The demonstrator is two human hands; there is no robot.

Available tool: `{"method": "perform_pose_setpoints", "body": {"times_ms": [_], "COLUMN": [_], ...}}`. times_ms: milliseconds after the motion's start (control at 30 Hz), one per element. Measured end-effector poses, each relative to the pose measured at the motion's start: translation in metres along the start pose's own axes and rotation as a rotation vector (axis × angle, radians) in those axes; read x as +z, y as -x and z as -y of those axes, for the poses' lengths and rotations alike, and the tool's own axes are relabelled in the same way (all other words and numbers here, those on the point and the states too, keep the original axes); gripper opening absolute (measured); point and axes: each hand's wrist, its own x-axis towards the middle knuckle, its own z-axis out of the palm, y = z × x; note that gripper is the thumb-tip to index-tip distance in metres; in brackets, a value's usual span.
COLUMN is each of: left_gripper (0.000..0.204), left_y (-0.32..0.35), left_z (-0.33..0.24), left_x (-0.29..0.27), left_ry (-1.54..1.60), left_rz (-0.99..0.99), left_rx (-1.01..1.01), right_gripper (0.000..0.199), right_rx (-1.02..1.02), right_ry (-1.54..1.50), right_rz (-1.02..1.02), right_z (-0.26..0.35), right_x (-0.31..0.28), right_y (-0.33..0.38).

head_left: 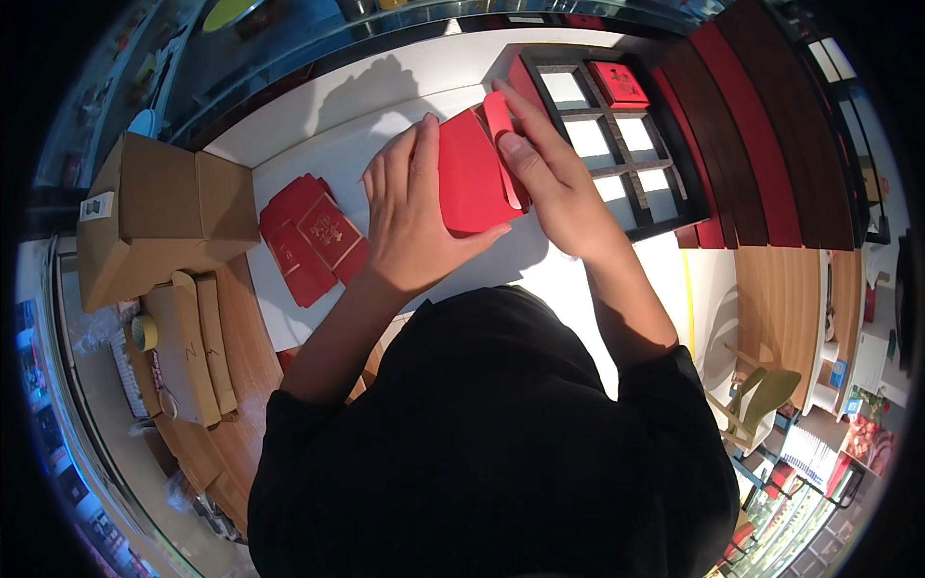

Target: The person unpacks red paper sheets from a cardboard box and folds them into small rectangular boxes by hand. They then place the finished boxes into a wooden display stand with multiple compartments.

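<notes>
Between my two hands is a red paper box with a flap along its right side partly folded in. My left hand grips its left side, the thumb along the lower edge and the fingers on the far left edge. My right hand holds the right side, with thumb and fingers at the flap. On the white table to the left lie flat red box blanks with gold printing. A black divided tray at the right holds a small finished red box in a far compartment; other visible compartments show white bottoms.
A brown cardboard carton stands at the left, with folded cardboard and a yellow tape roll nearer me. Dark brown and red cases stand in a row at the right. A glass display runs behind the white table.
</notes>
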Motion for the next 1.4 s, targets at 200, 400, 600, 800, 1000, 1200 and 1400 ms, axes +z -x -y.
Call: {"method": "perform_pose_setpoints", "body": {"times_ms": [200,400,600,800,1000,1200,1400], "left_gripper": [0.108,0.107,0.104,0.102,0.102,0.086,0.069], "left_y": [0.0,-0.001,-0.002,0.002,0.002,0.004,0.023], "left_z": [0.003,0.005,0.005,0.009,0.011,0.018,0.026], "left_x": [-0.005,-0.007,-0.008,-0.006,-0.005,-0.019,-0.005], "left_ry": [0.043,0.039,0.003,-0.038,-0.059,-0.07,0.728], "left_rz": [0.021,0.013,0.013,0.026,0.077,-0.36,-0.236], "left_rx": [-0.011,0.005,0.02,0.027,0.042,0.05,-0.216], "right_gripper": [0.047,0.047,0.053,0.066,0.065,0.061,0.047], "right_rx": [0.044,-0.135,-0.136,-0.191,-0.103,-0.113,-0.182], "right_ry": [-0.025,0.178,0.207,0.448,0.301,-0.579,-0.623], "right_rz": [0.066,0.077,0.073,0.029,0.072,-0.348,-0.254], "right_z": [0.011,-0.001,0.001,0.001,-0.01,-0.037,-0.048], "right_x": [-0.012,0.002,0.011,0.024,0.022,0.021,0.054], "right_y": [-0.007,-0.005,-0.002,0.002,0.0,-0.011,0.018]}}
